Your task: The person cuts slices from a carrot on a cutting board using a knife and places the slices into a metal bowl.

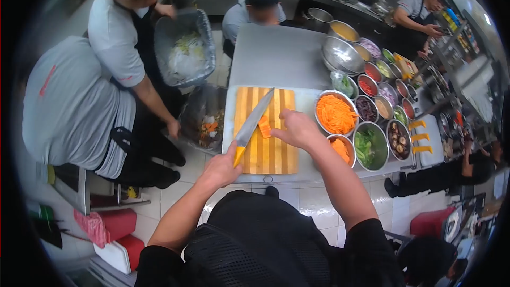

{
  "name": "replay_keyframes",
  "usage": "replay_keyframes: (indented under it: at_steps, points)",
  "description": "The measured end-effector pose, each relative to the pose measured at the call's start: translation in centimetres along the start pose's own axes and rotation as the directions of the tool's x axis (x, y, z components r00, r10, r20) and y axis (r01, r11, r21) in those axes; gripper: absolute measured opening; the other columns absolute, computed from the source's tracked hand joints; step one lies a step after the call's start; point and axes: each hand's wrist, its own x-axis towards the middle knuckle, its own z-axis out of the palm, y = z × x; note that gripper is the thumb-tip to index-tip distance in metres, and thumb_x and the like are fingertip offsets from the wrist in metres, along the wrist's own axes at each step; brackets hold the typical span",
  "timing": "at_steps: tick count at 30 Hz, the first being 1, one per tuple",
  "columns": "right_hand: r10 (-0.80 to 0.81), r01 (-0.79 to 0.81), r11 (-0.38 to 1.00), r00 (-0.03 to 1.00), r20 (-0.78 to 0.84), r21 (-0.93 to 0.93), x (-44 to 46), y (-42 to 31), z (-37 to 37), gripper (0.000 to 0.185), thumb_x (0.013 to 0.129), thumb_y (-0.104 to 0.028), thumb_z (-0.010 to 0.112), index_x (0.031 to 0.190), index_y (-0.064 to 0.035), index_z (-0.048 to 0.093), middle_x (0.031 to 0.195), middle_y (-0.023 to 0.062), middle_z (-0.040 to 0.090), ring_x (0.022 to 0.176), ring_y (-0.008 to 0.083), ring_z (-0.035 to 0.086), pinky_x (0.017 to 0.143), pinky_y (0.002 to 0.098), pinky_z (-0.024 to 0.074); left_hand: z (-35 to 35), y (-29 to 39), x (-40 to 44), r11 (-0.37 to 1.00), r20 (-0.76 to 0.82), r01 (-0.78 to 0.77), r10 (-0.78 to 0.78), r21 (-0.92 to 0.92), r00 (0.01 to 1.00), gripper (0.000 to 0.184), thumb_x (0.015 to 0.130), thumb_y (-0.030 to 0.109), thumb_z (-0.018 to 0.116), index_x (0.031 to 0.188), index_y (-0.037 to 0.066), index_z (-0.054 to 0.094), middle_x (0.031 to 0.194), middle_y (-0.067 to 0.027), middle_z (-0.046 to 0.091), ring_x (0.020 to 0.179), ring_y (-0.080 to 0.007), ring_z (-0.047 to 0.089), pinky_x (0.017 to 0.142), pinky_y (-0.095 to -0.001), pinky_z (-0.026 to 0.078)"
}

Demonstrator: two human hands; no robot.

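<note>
My left hand [220, 171] is closed round the yellow handle of a kitchen knife [255, 118]. Its broad blade points away from me across a striped wooden cutting board [284, 154]. Right of the blade lies a piece of carrot [264, 126] with flat cut sides. My right hand [301, 129] hovers over the board's right edge, thumb and fingers apart; the thumb tip is at the carrot piece, and I cannot tell whether it touches. A bowl of shredded carrot [336, 114] stands beyond that hand, and a smaller bowl of carrot pieces [340, 149] sits partly behind my forearm.
Bowls of green leaves [364, 146], mushrooms [398, 139] and other cut vegetables crowd the right side. Empty metal bowls [341, 56] stand farther back. At left, one person holds a lined bin [184, 48] above another bin [204, 119] with scraps. Other people stand around the table.
</note>
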Motion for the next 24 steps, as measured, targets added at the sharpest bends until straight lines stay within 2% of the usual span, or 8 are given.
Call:
replay_keyframes:
  at_steps: [2, 3, 6, 9, 10, 13, 18, 24]
  points:
    - [0.011, -0.007, 0.998, 0.998, 0.068, -0.062, 2.3, -1.1, 1.7, 0.064, 0.084, -0.045, 0.083, 0.123, 0.0027, 0.065, 0.114, 0.0225, 0.074, 0.109, 0.04, 0.071, 0.093, 0.0463, 0.0567, -0.4, 0.8, -0.4, 0.998, 0.001, 0.034, -0.034, -0.046, 0.999, 0.088, 0.092, 0.033, 0.062, 0.166, 0.006, 0.024, 0.117, -0.0321, 0.071, 0.111, -0.047, 0.069, 0.101, -0.053, 0.052]
    - [0.03, -0.027, 0.999, 0.989, 0.145, -0.027, 3.2, -1.6, 2.1, 0.064, 0.083, -0.039, 0.083, 0.128, 0.0022, 0.061, 0.121, 0.0255, 0.071, 0.114, 0.0394, 0.069, 0.096, 0.0438, 0.0563, -0.2, 0.9, -0.7, 0.995, -0.054, 0.015, -0.021, -0.099, 0.998, 0.082, 0.09, 0.032, 0.061, 0.162, 0.006, 0.032, 0.105, -0.0311, 0.073, 0.091, -0.0447, 0.073, 0.092, -0.0515, 0.056]
    - [-0.117, 0.102, 0.991, 0.975, 0.188, 0.084, 5.6, 0.1, 4.6, 0.062, 0.084, -0.031, 0.082, 0.132, 0.0031, 0.061, 0.12, 0.0299, 0.07, 0.113, 0.0401, 0.069, 0.098, 0.0424, 0.0555, 0.3, 1.8, -1.0, 0.984, -0.037, 0.037, -0.044, -0.172, 0.998, 0.084, 0.089, 0.029, 0.06, 0.163, 0.004, 0.029, 0.12, -0.0332, 0.07, 0.108, -0.0496, 0.068, 0.1, -0.0534, 0.052]
    - [-0.149, 0.109, 0.985, 0.929, 0.338, 0.134, 7.7, 2.1, 3.2, 0.064, 0.085, -0.023, 0.08, 0.138, 0.0039, 0.059, 0.125, 0.0282, 0.068, 0.111, 0.0375, 0.07, 0.099, 0.0412, 0.0558, 1.5, 2.1, -1.0, 0.833, 0.037, 0.1, -0.094, -0.544, 0.995, 0.069, 0.091, 0.02, 0.057, 0.153, -0.003, 0.039, 0.115, -0.0258, 0.072, 0.09, -0.0341, 0.076, 0.086, -0.0451, 0.058]
    - [-0.158, 0.069, 0.965, 0.924, 0.35, 0.252, 7.7, 2.8, 2.7, 0.064, 0.086, -0.021, 0.079, 0.141, 0.004, 0.057, 0.125, 0.026, 0.068, 0.111, 0.0354, 0.07, 0.099, 0.0406, 0.0564, 2.1, 2.3, -1.0, 0.734, 0.06, 0.109, -0.093, -0.671, 0.994, 0.066, 0.091, 0.018, 0.056, 0.151, -0.005, 0.041, 0.112, -0.0234, 0.072, 0.086, -0.03, 0.077, 0.083, -0.043, 0.059]
    - [-0.187, -0.054, 0.83, 0.91, 0.37, 0.554, 7.9, 4.3, 0.8, 0.065, 0.09, -0.017, 0.078, 0.146, 0.0038, 0.052, 0.125, 0.0205, 0.068, 0.111, 0.0298, 0.071, 0.096, 0.0385, 0.0579, 3.3, 2.7, -1.0, 0.61, 0.061, 0.135, -0.142, -0.781, 0.988, 0.049, 0.093, 0.014, 0.058, 0.137, -0.005, 0.049, 0.108, -0.0157, 0.068, 0.077, -0.0209, 0.074, 0.076, -0.0362, 0.058]
    - [-0.201, -0.224, 0.517, 0.907, 0.371, 0.826, 8.4, 6.1, 0.8, 0.065, 0.095, -0.019, 0.076, 0.149, 0.0008, 0.046, 0.116, 0.0156, 0.067, 0.105, 0.0245, 0.072, 0.088, 0.0357, 0.0597, 4.4, 3.8, -1.0, 0.584, -0.029, 0.131, -0.256, -0.801, 0.966, 0.044, 0.101, 0.024, 0.056, 0.134, -0.004, 0.048, 0.095, -0.0129, 0.068, 0.069, -0.0206, 0.07, 0.069, -0.0362, 0.058]
    - [-0.136, -0.251, 0.449, 0.929, 0.343, 0.857, 7.5, 5.1, -0.1, 0.053, 0.095, -0.019, 0.078, 0.135, 0.0, 0.049, 0.11, 0.0113, 0.066, 0.092, 0.0181, 0.068, 0.081, 0.0326, 0.0583, 3.4, 4.9, -1.2, 0.641, -0.039, 0.159, -0.283, -0.751, 0.958, 0.048, 0.103, 0.026, 0.055, 0.139, -0.004, 0.044, 0.09, -0.013, 0.069, 0.067, -0.0215, 0.071, 0.066, -0.0385, 0.058]
